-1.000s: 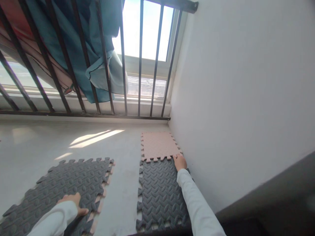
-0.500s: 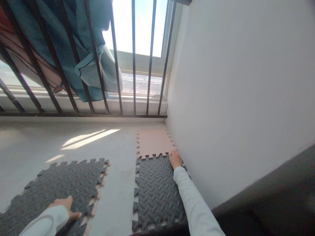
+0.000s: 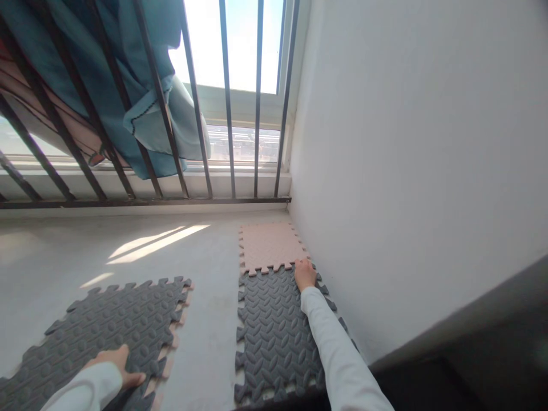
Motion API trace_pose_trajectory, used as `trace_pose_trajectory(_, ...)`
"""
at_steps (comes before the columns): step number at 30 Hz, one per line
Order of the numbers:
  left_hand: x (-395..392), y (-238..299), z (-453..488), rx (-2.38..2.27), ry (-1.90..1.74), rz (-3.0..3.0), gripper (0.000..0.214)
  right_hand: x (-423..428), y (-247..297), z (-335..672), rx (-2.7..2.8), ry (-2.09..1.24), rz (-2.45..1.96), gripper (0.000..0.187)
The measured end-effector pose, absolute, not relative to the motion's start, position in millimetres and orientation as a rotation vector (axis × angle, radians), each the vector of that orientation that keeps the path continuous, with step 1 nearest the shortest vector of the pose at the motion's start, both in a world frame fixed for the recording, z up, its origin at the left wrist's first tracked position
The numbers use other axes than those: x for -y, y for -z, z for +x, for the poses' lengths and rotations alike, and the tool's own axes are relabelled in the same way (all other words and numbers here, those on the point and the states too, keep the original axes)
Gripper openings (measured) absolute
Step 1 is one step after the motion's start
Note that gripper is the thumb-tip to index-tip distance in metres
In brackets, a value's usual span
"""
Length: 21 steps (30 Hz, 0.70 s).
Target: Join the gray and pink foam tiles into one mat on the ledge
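Observation:
My right hand (image 3: 305,275) is closed at the upper right corner of a dark grey foam puzzle mat (image 3: 276,331), where its toothed edge meets a pale pink foam puzzle mat (image 3: 272,245). Its fingertips are curled down at that seam, partly hidden by the hand. The two mats lie in line along the wall. Leaning on a stack of foam mats (image 3: 115,319) at the lower left is my left hand (image 3: 115,364), open, with thumb and forefinger apart. Grey tops this stack, and pink teeth show below its right edge.
A white wall (image 3: 406,171) rises right beside the mats. Dark metal railings (image 3: 229,103) cross the window, with blue and pink cloth (image 3: 149,125) hanging behind them. Pale floor (image 3: 209,319) shows between the stack and the laid mats. Something dark stands at the lower right.
My view has shifted slightly. Both hands stay at almost the same places, and a little more of the grey mat's right edge shows beside the wall.

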<state>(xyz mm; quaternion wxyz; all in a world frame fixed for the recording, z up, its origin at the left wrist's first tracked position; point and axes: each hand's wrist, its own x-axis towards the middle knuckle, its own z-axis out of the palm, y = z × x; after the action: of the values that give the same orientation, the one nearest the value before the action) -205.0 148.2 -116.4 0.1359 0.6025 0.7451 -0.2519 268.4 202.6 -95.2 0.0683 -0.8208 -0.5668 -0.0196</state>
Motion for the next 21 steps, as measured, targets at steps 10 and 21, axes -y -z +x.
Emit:
trace_pose_trajectory(10,-142.1,77.8,-184.0,-2.097,0.802,1.712,0.070,-202.8,93.9,272.6,1.741,-0.002,-2.459,0.031)
trace_pose_trajectory(21,-143.3,73.2,-181.3,-2.059,0.794,1.749,0.061,-177.8,93.0,234.6,1.857,0.072,-2.375,0.040)
